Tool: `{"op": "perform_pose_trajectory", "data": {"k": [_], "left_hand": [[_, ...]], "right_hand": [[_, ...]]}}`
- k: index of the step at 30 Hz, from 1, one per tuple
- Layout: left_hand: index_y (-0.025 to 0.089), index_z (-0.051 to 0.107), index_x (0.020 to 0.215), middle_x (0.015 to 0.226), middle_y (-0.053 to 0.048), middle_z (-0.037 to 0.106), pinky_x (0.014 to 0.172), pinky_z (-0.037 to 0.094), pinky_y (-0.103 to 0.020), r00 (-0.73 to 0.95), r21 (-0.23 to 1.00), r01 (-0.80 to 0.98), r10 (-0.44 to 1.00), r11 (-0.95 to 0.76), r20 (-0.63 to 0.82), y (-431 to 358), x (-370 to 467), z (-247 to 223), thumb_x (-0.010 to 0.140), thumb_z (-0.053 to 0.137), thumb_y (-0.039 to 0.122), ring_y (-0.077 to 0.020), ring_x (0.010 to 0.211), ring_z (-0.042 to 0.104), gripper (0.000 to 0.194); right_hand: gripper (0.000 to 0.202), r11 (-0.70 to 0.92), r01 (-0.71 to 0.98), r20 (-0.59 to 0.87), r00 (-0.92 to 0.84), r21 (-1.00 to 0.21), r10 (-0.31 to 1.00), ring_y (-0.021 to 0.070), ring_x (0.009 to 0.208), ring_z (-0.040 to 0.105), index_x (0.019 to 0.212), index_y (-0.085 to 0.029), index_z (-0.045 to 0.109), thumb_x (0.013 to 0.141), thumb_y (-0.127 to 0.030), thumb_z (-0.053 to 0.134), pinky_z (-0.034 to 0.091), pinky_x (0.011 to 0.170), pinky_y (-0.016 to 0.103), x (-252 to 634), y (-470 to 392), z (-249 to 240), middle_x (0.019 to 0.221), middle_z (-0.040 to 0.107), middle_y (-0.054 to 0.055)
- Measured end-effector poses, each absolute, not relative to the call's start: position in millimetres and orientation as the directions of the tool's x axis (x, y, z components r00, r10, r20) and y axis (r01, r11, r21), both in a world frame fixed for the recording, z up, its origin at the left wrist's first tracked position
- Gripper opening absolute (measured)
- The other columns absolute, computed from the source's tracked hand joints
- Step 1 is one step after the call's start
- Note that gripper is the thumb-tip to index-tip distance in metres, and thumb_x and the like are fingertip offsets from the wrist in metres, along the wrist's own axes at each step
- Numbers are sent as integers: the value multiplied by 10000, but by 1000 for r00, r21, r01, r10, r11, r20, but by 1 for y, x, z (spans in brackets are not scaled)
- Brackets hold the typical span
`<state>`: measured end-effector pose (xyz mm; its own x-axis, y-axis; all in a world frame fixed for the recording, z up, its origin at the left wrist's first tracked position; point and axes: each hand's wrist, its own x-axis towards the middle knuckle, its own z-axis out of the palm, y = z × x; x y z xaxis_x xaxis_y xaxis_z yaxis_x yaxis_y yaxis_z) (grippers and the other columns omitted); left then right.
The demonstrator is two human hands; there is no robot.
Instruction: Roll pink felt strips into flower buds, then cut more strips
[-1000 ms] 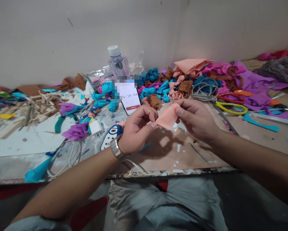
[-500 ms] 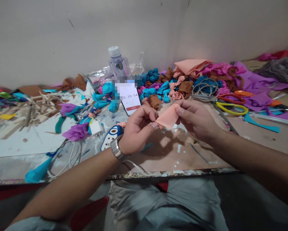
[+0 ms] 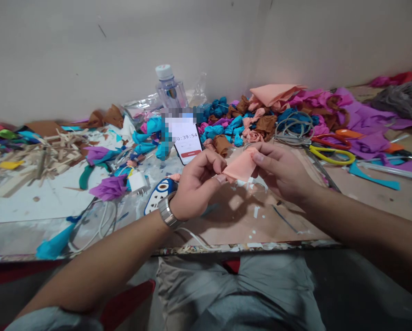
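A peach piece of crepe paper (image 3: 240, 166), folded to a rough triangle, is stretched between both hands above the table. My left hand (image 3: 200, 184) pinches its lower left corner between thumb and fingertips. At the upper right, my right hand (image 3: 281, 170) grips the gathered edge, thumb on top and fingers hidden behind. Beyond the hands lies a heap of twisted paper pieces (image 3: 222, 131) in blue, brown, peach and pink. A phone (image 3: 187, 140) showing a timer stands behind my left hand.
Yellow-handled scissors (image 3: 331, 155) lie to the right. A bottle (image 3: 171, 89) stands near the wall. At left are wooden sticks (image 3: 54, 156), a purple paper flower (image 3: 108, 187), a white charger (image 3: 137, 183) and a blue-and-white power strip (image 3: 159, 194). Cables (image 3: 104, 225) trail by the front edge.
Both hands keep hold of the peach paper in nearly the same pose. The view has shifted very slightly.
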<state>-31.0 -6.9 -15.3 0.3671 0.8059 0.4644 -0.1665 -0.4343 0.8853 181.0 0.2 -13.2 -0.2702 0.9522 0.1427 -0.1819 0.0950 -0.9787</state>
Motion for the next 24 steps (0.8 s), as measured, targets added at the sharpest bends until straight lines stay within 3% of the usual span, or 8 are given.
{"op": "perform_pose_trajectory", "data": {"k": [7, 12, 18, 21, 24], "left_hand": [[199, 578, 943, 872, -11, 573, 689, 480, -248, 315, 899, -181, 843, -398, 436, -6, -28, -16, 880, 727, 229, -119, 758, 565, 165], [192, 575, 859, 806, -16, 620, 695, 482, -265, 301, 903, -116, 852, -414, 429, -6, -30, -17, 903, 714, 259, -130, 738, 590, 161], [201, 601, 937, 874, -7, 608, 756, 524, -262, 226, 888, -174, 860, -426, 457, -4, -31, -18, 901, 719, 224, -122, 792, 613, 125], [197, 621, 1002, 928, -24, 634, 739, 542, -248, 212, 871, -96, 846, -481, 490, -4, -30, -16, 891, 732, 233, -124, 803, 627, 161], [182, 620, 928, 869, -26, 629, 717, 538, -245, 236, 846, -9, 822, -532, 519, -6, -31, -14, 907, 712, 243, -123, 769, 619, 113]], "right_hand": [[316, 82, -244, 146, -258, -966, 955, 128, 629, 475, 808, -230, 681, 816, -521, 803, 392, 570, 266, 181, 0, -11, 699, 532, -15], [261, 95, -265, 165, -255, -960, 953, 116, 647, 483, 852, -218, 694, 860, -465, 779, 389, 594, 253, 182, 3, -14, 724, 539, -18], [324, 154, -222, 203, -219, -963, 954, 114, 638, 476, 825, -207, 655, 856, -509, 771, 386, 591, 250, 181, 5, -15, 713, 550, -27], [304, 178, -229, 231, -226, -957, 946, 106, 643, 476, 851, -196, 664, 873, -483, 762, 379, 605, 247, 181, 4, -15, 720, 551, -32], [274, 170, -247, 229, -234, -954, 945, 100, 648, 480, 854, -192, 669, 890, -450, 755, 371, 609, 244, 181, 4, -16, 730, 558, -31]]}}
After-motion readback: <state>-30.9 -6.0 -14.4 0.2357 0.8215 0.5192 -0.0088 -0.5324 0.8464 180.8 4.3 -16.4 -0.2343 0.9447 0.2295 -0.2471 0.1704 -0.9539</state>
